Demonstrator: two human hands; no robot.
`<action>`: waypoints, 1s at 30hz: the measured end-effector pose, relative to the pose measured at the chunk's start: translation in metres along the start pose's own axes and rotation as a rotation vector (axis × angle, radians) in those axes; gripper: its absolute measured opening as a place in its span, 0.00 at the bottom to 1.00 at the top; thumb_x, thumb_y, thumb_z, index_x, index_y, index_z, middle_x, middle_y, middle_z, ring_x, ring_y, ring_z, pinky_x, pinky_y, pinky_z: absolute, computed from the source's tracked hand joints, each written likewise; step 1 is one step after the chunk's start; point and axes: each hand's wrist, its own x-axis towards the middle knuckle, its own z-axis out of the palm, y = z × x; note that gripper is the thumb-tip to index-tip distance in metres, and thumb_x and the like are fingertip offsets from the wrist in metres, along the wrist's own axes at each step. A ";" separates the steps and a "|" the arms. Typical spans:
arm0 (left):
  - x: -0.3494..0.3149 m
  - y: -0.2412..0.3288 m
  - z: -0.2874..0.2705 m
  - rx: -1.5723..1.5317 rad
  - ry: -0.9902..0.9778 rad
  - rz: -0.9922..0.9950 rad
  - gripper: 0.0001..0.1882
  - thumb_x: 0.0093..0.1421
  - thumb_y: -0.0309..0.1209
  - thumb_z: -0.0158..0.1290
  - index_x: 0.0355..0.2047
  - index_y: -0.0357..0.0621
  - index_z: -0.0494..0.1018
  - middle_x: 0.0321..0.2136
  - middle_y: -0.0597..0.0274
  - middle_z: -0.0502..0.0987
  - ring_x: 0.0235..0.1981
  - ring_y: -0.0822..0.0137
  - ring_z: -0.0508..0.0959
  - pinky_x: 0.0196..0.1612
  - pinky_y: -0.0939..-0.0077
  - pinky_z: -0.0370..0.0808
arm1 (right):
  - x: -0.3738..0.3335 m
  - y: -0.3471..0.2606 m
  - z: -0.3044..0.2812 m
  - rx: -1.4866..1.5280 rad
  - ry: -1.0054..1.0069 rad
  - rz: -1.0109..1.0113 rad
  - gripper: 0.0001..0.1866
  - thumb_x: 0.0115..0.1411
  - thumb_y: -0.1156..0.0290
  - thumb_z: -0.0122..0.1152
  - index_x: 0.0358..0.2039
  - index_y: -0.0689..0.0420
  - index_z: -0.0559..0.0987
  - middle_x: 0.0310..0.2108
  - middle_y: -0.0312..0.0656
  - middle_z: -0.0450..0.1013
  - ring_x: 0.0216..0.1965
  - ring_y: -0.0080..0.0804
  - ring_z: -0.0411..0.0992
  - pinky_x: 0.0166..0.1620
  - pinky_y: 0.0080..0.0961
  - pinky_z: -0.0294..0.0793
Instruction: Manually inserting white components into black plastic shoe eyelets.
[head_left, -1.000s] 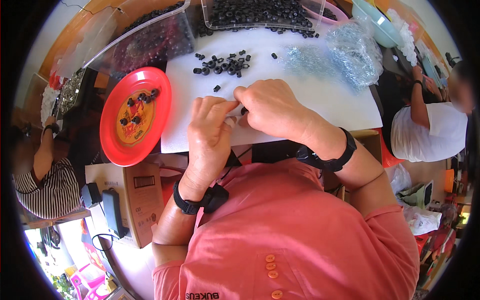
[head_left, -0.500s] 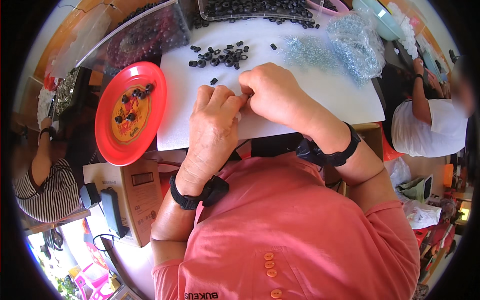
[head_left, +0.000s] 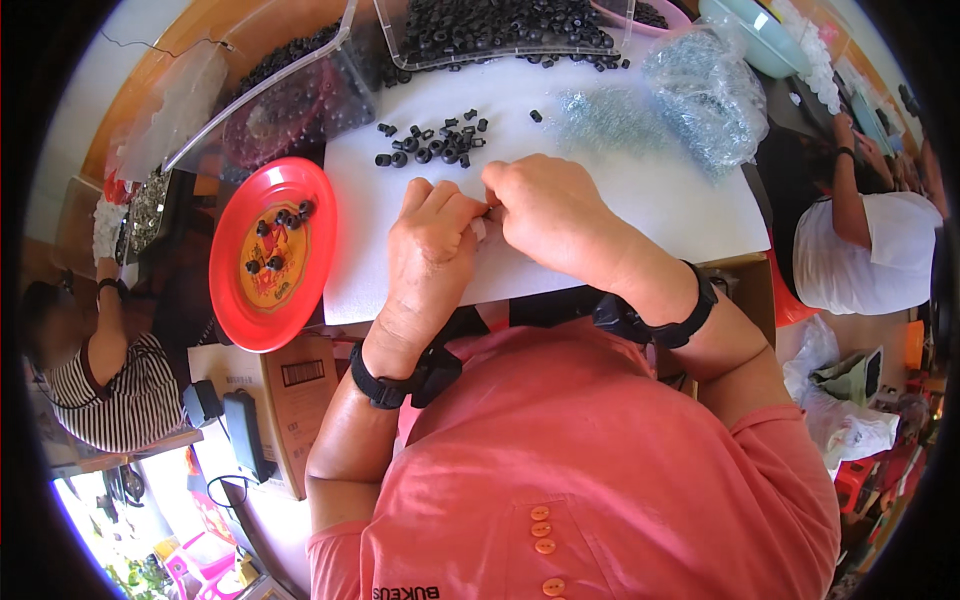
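Over the near part of a white foam sheet, my two hands meet fingertip to fingertip. My left hand is closed in a pinch, with a bit of something whitish by its thumb. Against it, my right hand is curled shut. A small dark bit shows between the fingertips, but the fingers cover most of it and I cannot make out its kind. Just beyond my left hand lies a loose group of small black plastic pieces, some round and some barrel-shaped. One black piece sits apart, farther right.
A red plate with several black pieces stands left. Clear bins of black parts line the back. Tiny clear bluish pieces spill beside a plastic bag. A cardboard box is below left. People sit at both sides.
The whole view has shifted, so the table and plate sit lower in the picture. My hands stay pinched together. The single black piece beyond my left fingers no longer shows.
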 end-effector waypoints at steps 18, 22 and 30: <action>0.002 -0.004 0.006 -0.011 -0.032 0.068 0.10 0.42 0.17 0.57 0.25 0.41 0.71 0.27 0.59 0.69 0.32 0.55 0.69 0.34 0.63 0.72 | 0.002 0.012 0.008 -0.007 -0.008 -0.054 0.04 0.49 0.73 0.57 0.25 0.59 0.77 0.22 0.51 0.76 0.27 0.52 0.75 0.32 0.46 0.72; 0.000 0.000 0.001 -0.032 0.002 0.039 0.10 0.44 0.18 0.60 0.28 0.37 0.75 0.25 0.58 0.71 0.31 0.55 0.69 0.33 0.63 0.70 | -0.006 0.015 0.010 0.137 0.056 -0.057 0.05 0.51 0.72 0.59 0.26 0.59 0.76 0.22 0.48 0.76 0.26 0.48 0.75 0.31 0.43 0.72; -0.016 -0.012 -0.085 0.165 0.299 -0.231 0.07 0.48 0.18 0.61 0.29 0.36 0.77 0.24 0.61 0.74 0.26 0.70 0.73 0.31 0.76 0.70 | -0.044 0.037 0.015 0.829 0.246 0.014 0.07 0.57 0.73 0.66 0.30 0.60 0.76 0.18 0.36 0.70 0.20 0.19 0.66 0.25 0.23 0.66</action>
